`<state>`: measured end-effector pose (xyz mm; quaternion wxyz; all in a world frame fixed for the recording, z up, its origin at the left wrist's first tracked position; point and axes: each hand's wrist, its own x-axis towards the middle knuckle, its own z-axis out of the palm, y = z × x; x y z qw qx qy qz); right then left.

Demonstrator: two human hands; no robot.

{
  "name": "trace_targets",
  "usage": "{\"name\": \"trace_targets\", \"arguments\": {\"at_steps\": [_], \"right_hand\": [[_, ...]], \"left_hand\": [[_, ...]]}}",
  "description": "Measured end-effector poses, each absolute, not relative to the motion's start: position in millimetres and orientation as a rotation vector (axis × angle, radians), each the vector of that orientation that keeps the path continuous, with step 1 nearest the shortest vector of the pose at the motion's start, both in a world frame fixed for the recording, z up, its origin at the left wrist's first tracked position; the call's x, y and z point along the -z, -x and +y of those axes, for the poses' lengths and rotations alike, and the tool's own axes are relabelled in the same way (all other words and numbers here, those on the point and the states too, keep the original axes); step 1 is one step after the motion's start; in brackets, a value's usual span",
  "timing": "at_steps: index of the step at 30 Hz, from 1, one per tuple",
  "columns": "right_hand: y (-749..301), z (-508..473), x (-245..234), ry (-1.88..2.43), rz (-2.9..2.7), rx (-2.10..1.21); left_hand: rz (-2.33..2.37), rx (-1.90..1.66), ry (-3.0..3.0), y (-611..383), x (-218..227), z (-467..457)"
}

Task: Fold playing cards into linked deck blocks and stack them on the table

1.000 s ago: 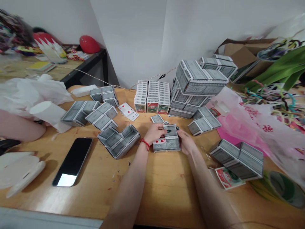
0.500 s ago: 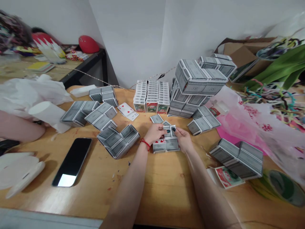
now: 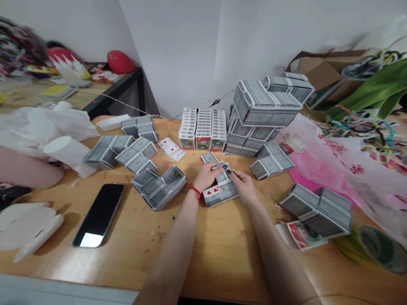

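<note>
Both hands meet over a small block of folded playing cards (image 3: 227, 192) in the middle of the table. My left hand (image 3: 206, 176), with a red cord at its wrist, pinches the upper part of this card block from the left. My right hand (image 3: 243, 184) grips its right side, thumb and fingers close to the left thumb. A red heart card face shows on the block's near left part; the rest is grey patterned card backs. Just behind the hands lies a loose card (image 3: 209, 157), back up. The fingertips partly hide the block's top.
Several folded-card blocks stand left, among them an open one (image 3: 159, 186). Card packs (image 3: 203, 129) line the back beside a tall stack of blocks (image 3: 267, 114). A phone (image 3: 99, 215) lies left; green tape (image 3: 380, 248), another block (image 3: 316, 209) and pink plastic (image 3: 337, 163) are right.
The card block has turned slightly, its left end coming nearer, and more of the heart card shows. My hands stay on it, the right one shifted a little lower. The view shifted slightly.
</note>
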<state>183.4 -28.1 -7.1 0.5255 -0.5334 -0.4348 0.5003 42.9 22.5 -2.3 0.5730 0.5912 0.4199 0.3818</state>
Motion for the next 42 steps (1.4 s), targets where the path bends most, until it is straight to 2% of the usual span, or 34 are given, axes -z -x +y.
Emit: {"name": "trace_targets", "arguments": {"at_steps": [5, 11, 19, 34, 42], "right_hand": [[-187, -28, 4, 1.095, -0.761, -1.455], [-188, -23, 6, 1.121, -0.508, -1.346], [-186, -24, -1, 1.142, -0.478, -1.314], [-186, -25, 8, 1.369, -0.947, -1.038], [-190, -24, 7, 1.426, -0.999, -1.058]], "left_hand": [[1.183, -1.123, -1.277, -45, 4, 23], [1.084, -1.111, -1.320, -50, 1, 20], [0.978, -1.033, -1.270, -50, 3, 20], [0.979, -0.905, -1.135, -44, -2, 22], [1.134, -0.818, -1.155, -46, 4, 23]]}}
